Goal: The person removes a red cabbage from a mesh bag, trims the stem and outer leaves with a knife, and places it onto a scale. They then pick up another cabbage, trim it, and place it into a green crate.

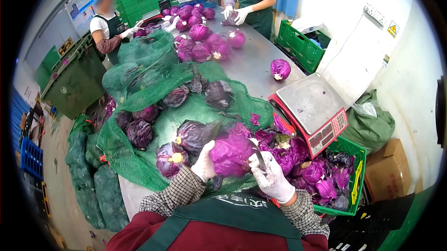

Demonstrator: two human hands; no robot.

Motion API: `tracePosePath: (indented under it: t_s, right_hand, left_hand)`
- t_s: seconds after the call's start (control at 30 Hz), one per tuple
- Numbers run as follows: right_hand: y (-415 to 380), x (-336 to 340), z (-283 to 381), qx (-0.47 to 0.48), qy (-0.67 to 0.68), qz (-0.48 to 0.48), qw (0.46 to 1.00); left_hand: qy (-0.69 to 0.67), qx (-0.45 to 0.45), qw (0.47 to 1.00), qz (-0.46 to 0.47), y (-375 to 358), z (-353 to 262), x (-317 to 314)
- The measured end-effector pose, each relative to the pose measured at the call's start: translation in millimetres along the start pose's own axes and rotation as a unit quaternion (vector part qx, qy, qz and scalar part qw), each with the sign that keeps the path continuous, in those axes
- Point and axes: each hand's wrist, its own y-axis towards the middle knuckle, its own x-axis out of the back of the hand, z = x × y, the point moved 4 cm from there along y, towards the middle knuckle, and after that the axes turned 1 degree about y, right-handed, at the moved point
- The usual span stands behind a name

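Observation:
My left hand (204,162), in a white glove, grips a red cabbage (231,154) from its left side. In my gloved right hand (274,180) is a knife (259,154), its curved dark blade against the cabbage's right side. Just left of my left hand, a cabbage with a pale cut stem (170,159) and another dark-leaved cabbage (198,134) lie on a green mesh bag (160,127). Loose purple leaves (291,153) are heaped to the right of the knife.
A red-framed scale (309,102) stands on the metal table (257,46), with a lone cabbage (280,69) behind it. The green crate (356,183) at right holds leaf trimmings. Two co-workers (253,6) (108,25) handle cabbages farther off. Filled mesh sacks (109,195) stand on the floor at left.

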Motion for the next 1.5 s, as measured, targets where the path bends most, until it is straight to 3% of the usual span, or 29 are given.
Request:
tracePosePath:
  t_s: [0.13, 0.23, 0.33, 0.5, 0.63, 0.7, 0.73, 0.8, 0.9, 0.93, 0.97, 1.0, 1.1, 1.17, 1.2, 1.23, 1.3, 1.5]
  right_hand:
    - [-1.9, -8.2, 6.2, -0.16, 0.161, 0.018, 0.974]
    - [-5.5, -11.8, 4.7, -0.241, 0.211, 0.035, 0.947]
    - [-17.2, -11.2, -2.4, -0.218, 0.178, 0.062, 0.957]
    - [-26.5, 3.9, 1.1, -0.352, 0.271, 0.079, 0.893]
    - [-29.5, 1.9, -0.7, -0.331, 0.271, 0.088, 0.9]
    - [-36.5, -8.1, 2.5, -0.353, 0.267, 0.106, 0.89]
    - [-40.5, -6.4, -1.8, -0.279, 0.203, 0.118, 0.931]
    - [-49.0, 12.6, -10.5, -0.326, 0.22, 0.066, 0.917]
    - [-59.1, 53.8, -31.7, -0.371, 0.138, -0.009, 0.918]
    - [-52.2, 61.8, -35.6, -0.26, -0.04, 0.008, 0.965]
    - [-44.8, 66.2, -34.1, -0.136, -0.218, 0.023, 0.966]
    - [-44.1, 61.9, -40.9, -0.185, -0.122, 0.0, 0.975]
    - [-1.8, 33.4, -8.1, -0.035, -0.12, 0.016, 0.992]
    - [10.4, 18.1, -4.0, -0.093, -0.038, 0.035, 0.994]
    - [12.2, 12.3, -6.9, -0.013, -0.048, 0.048, 0.998]
    - [13.6, 8.1, -5.3, -0.038, 0.01, 0.062, 0.997]
    - [16.0, 5.9, -1.5, 0.007, -0.05, 0.061, 0.997]
    - [14.4, 4.1, 1.8, -0.005, -0.062, 0.04, 0.997]
  left_hand:
    - [-0.021, -0.021, 0.999, -0.023, 1.6, 4.8, 0.4]
    - [-0.033, -0.026, 0.998, -0.038, 3.4, 9.4, -2.5]
    - [-0.005, -0.025, 0.999, -0.048, -1.3, 12.2, -4.2]
    - [0.021, -0.02, 0.999, -0.033, -4.3, 28.7, -19.2]
    - [0.036, -0.052, 0.996, -0.062, 1.4, 29.8, -19.8]
    - [-0.081, -0.034, 0.991, -0.101, 6.6, 24.7, -10.0]
    - [-0.08, -0.049, 0.99, -0.109, 4.1, 15.2, -9.4]
    - [-0.084, -0.053, 0.991, -0.085, 1.9, -3.3, 5.4]
    - [-0.026, -0.054, 0.996, -0.061, -11.6, -18.7, -3.2]
    - [-0.027, -0.039, 0.997, -0.062, -12.4, -18.5, -7.0]
    - [-0.027, -0.022, 0.998, -0.058, -9.8, -17.9, -13.4]
    - [-0.054, -0.011, 0.998, -0.032, -7.1, -12.2, -9.5]
    - [-0.099, 0.014, 0.995, 0.016, 0.9, 3.8, 0.5]
    - [0.024, 0.003, 0.999, -0.026, -1.8, 4.7, -22.7]
    - [0.086, -0.005, 0.995, -0.047, -3.8, 2.3, -30.2]
    - [-0.023, 0.026, 0.999, 0.011, -3.6, 3.9, -28.5]
    - [-0.242, 0.086, 0.958, 0.126, -2.5, 5.5, -16.9]
    - [-0.083, 0.078, 0.993, 0.018, -4.8, 4.4, -7.8]
